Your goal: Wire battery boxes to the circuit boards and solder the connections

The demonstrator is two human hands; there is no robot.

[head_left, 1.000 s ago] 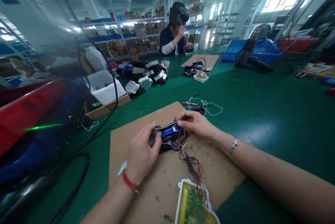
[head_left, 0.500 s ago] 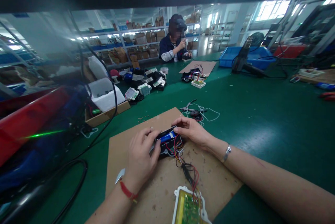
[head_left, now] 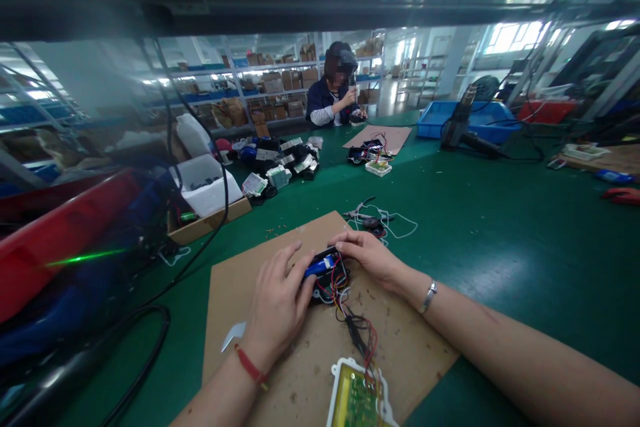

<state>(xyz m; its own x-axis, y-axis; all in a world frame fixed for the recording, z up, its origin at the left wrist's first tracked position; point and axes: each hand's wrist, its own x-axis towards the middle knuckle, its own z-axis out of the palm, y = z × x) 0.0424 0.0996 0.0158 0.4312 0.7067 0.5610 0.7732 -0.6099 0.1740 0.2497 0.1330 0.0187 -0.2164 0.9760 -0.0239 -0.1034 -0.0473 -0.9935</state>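
A black plastic housing (head_left: 327, 288) with a blue cylindrical battery (head_left: 320, 266) in it rests on the brown board (head_left: 250, 260). My left hand (head_left: 281, 297) is closed around the housing's left end, its thumb at the near side and fingers along the far side. Fingers of my right hand (head_left: 367, 255) pinch the far right corner. Red, yellow, white and black wires (head_left: 356, 330) run from the housing toward a white-framed green circuit board (head_left: 361, 390) nearer to me. Beneath my left hand a shiny metal piece (head_left: 233, 334) sticks out, mostly hidden.
Pliers and a white cord (head_left: 375, 217) lie beyond the board. Farther back is a pile of black-and-white housings (head_left: 280, 164). Red bins (head_left: 65, 234) and a black cable (head_left: 160, 294) fill the left. A person (head_left: 334, 90) works across the green table (head_left: 480, 227).
My left hand has shifted slightly to the right, with its fingers farther over the housing's left end. My right hand keeps its grip on the corner. The view has tilted slightly.
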